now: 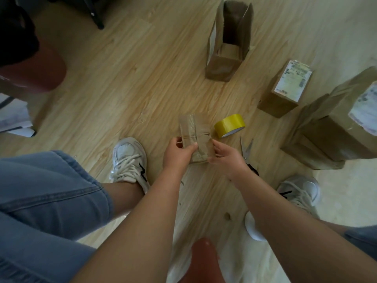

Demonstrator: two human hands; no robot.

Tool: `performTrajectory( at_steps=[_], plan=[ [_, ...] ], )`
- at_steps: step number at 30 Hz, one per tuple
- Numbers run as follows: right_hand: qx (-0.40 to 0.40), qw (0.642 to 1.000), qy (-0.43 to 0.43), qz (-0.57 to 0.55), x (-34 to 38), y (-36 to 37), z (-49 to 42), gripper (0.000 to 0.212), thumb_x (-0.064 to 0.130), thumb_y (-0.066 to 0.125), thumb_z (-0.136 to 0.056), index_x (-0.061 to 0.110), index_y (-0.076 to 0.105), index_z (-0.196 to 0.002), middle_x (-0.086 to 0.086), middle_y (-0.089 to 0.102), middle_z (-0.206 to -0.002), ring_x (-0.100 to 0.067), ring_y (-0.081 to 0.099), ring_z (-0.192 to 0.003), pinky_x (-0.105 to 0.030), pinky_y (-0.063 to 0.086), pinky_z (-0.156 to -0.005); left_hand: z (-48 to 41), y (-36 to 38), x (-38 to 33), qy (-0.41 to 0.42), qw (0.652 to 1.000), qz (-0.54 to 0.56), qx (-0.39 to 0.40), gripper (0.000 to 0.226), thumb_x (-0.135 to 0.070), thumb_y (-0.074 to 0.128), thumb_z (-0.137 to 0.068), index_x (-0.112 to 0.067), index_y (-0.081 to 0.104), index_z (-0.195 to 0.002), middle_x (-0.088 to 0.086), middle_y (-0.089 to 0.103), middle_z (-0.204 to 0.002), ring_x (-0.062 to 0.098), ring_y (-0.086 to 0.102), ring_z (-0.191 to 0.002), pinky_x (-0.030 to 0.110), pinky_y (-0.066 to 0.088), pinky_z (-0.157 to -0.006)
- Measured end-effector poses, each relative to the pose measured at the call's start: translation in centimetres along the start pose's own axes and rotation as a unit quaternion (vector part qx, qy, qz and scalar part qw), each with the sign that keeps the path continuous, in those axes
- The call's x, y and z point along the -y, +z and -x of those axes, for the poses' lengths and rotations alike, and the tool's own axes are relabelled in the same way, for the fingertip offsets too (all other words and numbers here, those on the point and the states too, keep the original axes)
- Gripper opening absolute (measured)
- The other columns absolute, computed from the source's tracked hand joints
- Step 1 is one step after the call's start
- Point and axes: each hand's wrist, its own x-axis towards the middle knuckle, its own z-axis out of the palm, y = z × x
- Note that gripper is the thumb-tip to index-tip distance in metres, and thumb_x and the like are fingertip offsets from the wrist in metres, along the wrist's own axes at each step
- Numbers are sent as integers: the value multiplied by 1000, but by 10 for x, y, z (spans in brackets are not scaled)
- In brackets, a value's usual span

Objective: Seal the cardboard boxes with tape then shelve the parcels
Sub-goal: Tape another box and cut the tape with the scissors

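— What are the hands doing?
— The left grip (179,152) is clamped on the small cardboard box (194,137), thumb across its taped face and fingers curled round its left edge. The right grip (228,158) pinches the box's right edge near the lower corner.
— Is the box on the floor (126,82)?
— It is over the wooden floor, between the person's two shoes; whether it touches the boards I cannot tell. Strips of clear tape cross its upper face.
— And around it?
— A yellow tape roll (229,125) lies on the floor just beside the box, to its right. Scissors (245,150) lie near the roll, their handles partly hidden behind the right wrist.
— Other boxes?
— Farther out, an open box (228,43) stands with its flaps up. To the right of it stands a labelled box (283,88), closed, and beside that, at the right, a larger labelled box (334,127).
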Motion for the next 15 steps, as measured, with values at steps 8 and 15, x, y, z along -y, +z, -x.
performTrajectory(
  at_steps=[8,15],
  plan=[
    [-141,970,-4,197,22,-21,-9,18,12,61,-92,19,72,-105,7,65,-89,-15,63,-87,-28,50,-72,-13,-7,1,66,996,-63,0,32,-26,64,-95,-20,63,-126,-6,68,-113,15,63,-104,29,47,-87],
    [-110,866,-44,486,68,-59,-33,81,0,61,-89,26,26,-157,1,25,-163,-26,15,-152,-44,23,-121,-19,-7,0,76,995,-66,16,43,-26,61,-96,-24,55,-138,-14,63,-118,13,61,-110,33,47,-99]
  ],
)
